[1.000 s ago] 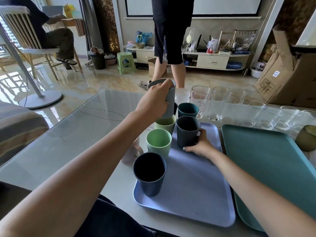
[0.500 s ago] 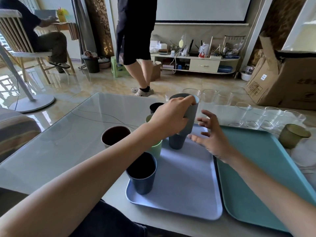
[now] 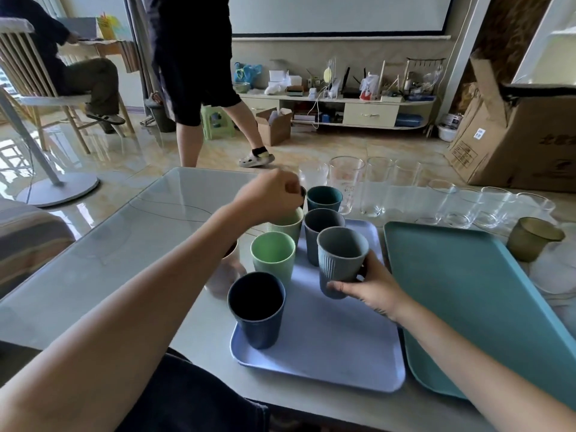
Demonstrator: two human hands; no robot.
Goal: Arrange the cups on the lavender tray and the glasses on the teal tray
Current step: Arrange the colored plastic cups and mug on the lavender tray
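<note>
Head view. Lavender tray lies on glass table, w/ teal tray just beside it to the right; teal tray carries nothing. Right hand grips grey ribbed cup low on its wall, fingers curled round the base, cup upright over the lavender tray; whether it touches the tray cannot be told. Left hand reaches across to the far cups, fingers bunched and curled at the rim of a dark cup that is mostly hidden; contact w/ it cannot be told.

On the lavender tray: navy cup at near-left corner, light green cup behind it, 2nd green cup further back, partly under the left hand, dark grey cup beside that. Teal cup stands at or just past the tray's far edge. White cup stands on the table just left of the tray, partly behind the left forearm.

Clear glasses stand in a row along the table's far side, beyond both trays. Olive glass stands right of the teal tray.
</note>
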